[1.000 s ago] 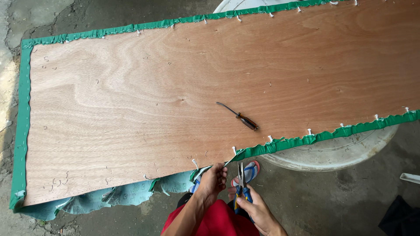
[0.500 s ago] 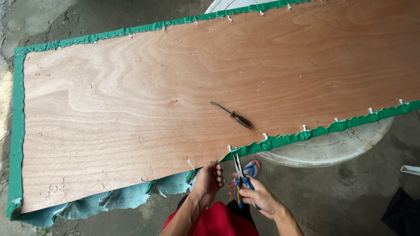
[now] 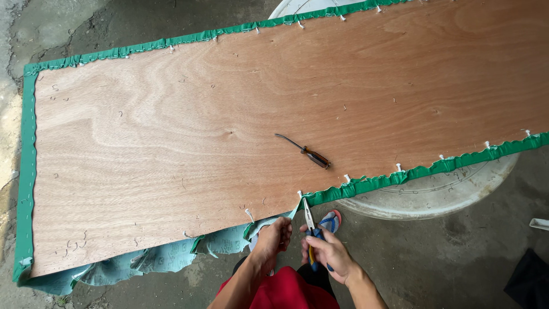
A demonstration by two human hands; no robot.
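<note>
Roughly at the near edge of the plywood board (image 3: 229,131), pliers (image 3: 309,220) with blue and yellow grips were clamped in the right hand (image 3: 325,254), their tip set at a white staple (image 3: 299,194) where the green fabric (image 3: 423,170) wrapped over the edge. The left hand (image 3: 274,240) was closed on the loose fabric just beside it.

Risks, as judged: the tip could slip off the staple and jab the left hand, since both were close together; a hard pull could tear the fabric or splinter the thin veneer; the board could tip, being carried only by a round white tub (image 3: 434,194) under its right part. A screwdriver (image 3: 306,152) lay loose on the board and could roll off if it tilted.

Surface was bare wood grain, dotted with old staple marks. Underneath was a rough grey concrete floor (image 3: 434,257), stained, outdoors or in a workshop. A sandalled foot (image 3: 330,220) was seen below the edge.
</note>
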